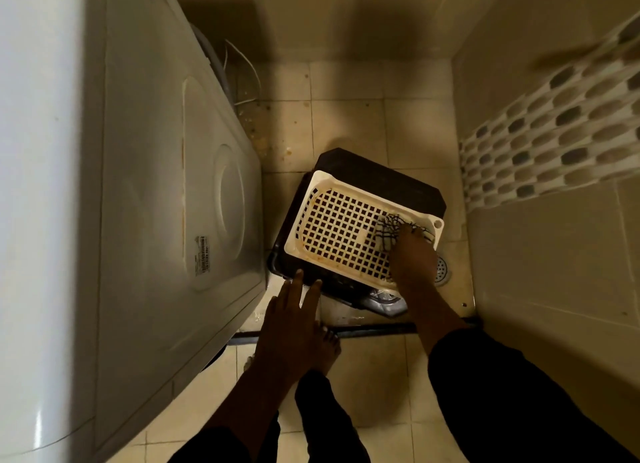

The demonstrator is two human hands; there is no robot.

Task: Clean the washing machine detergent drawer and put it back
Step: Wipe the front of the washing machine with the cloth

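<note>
Cream plastic lattice tray [293, 249] is parked on a dark stool-ish base [398, 182] on the tiled floor, just beside the white washing machine [156, 185] and near the floor drain [442, 267]. Doesn't look much like a slot-in drawer tbh, but it's the part being cleaned, so prob the task piece. A checked cloth [386, 232] is bunched under the right hand [412, 258] and pressed onto the lattice's right end, fingers curled into it. Left hand [291, 320] is held flat w/ fingers spread and straight, tips at the base's near edge; actual contact can't be told.

Progress-wise, wiping is judged mid-way at best, bc orange-brown gunk [308, 252] is visible along the near-left rim. Left to do: rest of the wipe, maybe a rinse, then refitting into the machine, not started afaict.
</note>
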